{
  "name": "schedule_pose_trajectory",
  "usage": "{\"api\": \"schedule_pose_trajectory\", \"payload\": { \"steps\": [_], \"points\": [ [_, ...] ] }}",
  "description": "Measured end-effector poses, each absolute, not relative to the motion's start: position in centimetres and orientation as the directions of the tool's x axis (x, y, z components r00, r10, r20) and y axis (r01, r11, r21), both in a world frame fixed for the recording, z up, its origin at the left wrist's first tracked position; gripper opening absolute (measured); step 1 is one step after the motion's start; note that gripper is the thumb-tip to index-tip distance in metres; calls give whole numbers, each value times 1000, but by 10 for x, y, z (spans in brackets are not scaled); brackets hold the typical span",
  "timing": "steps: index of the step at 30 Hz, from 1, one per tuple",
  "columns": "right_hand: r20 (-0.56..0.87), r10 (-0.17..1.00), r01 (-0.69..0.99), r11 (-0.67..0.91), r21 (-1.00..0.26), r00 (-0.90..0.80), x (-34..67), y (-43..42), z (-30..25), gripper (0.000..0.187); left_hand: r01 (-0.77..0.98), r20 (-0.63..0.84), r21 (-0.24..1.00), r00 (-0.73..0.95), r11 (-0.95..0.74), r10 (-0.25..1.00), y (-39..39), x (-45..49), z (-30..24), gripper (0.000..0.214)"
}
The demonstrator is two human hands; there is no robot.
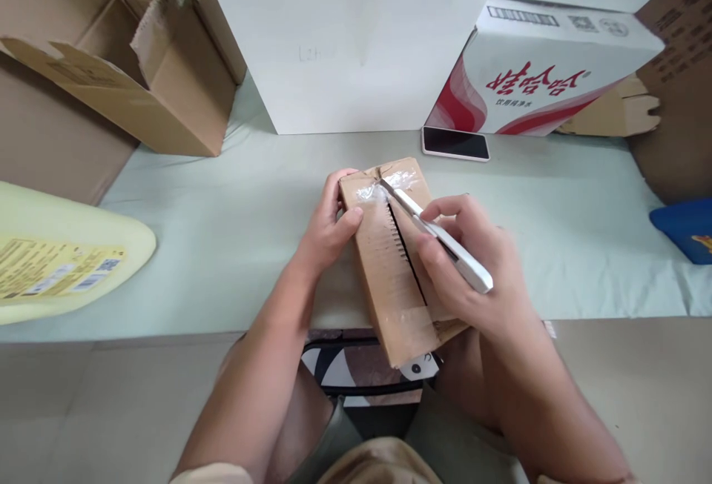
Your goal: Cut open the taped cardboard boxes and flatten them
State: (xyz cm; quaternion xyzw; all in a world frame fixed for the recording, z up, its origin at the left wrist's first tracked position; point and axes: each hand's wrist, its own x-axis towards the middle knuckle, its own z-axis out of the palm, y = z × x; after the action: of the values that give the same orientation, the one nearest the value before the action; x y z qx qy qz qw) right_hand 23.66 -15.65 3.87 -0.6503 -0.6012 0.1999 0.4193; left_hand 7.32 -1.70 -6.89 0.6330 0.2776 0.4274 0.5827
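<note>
A small brown cardboard box (pixel 383 269) lies tilted over the front edge of the table, with clear tape across its far end. Down the middle of its top runs a dark slit with a jagged left edge. My left hand (pixel 334 221) grips the box's far left corner, thumb on top and fingers round the side. In my right hand (pixel 472 254) is a white utility knife (pixel 453 250), held like a pen. Its blade tip touches the taped far end, just beyond the slit.
A smartphone (pixel 456 144) lies behind the box, before a red-and-white carton (pixel 534 76). Large white boxes (pixel 356 54) stand at the back. Open cardboard boxes (pixel 189 91) are at the left, with a yellow bottle (pixel 72 250) nearer. A blue object (pixel 684 228) sits far right.
</note>
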Motion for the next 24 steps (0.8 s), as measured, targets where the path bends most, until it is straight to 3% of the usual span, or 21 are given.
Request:
{"api": "schedule_pose_trajectory", "payload": {
  "steps": [10,19,24],
  "points": [
    [342,931,661,179,-729,125,237,-158,33,4,-125,220,975,487,-182,845,-16,74,-72,70],
    [261,957,640,122,-759,128,235,-154,36,5,-114,239,971,488,-210,839,-16,74,-73,74],
    [321,932,618,153,-771,170,236,-158,30,7,-106,232,973,487,-206,842,-17,74,-72,72]
  ]
}}
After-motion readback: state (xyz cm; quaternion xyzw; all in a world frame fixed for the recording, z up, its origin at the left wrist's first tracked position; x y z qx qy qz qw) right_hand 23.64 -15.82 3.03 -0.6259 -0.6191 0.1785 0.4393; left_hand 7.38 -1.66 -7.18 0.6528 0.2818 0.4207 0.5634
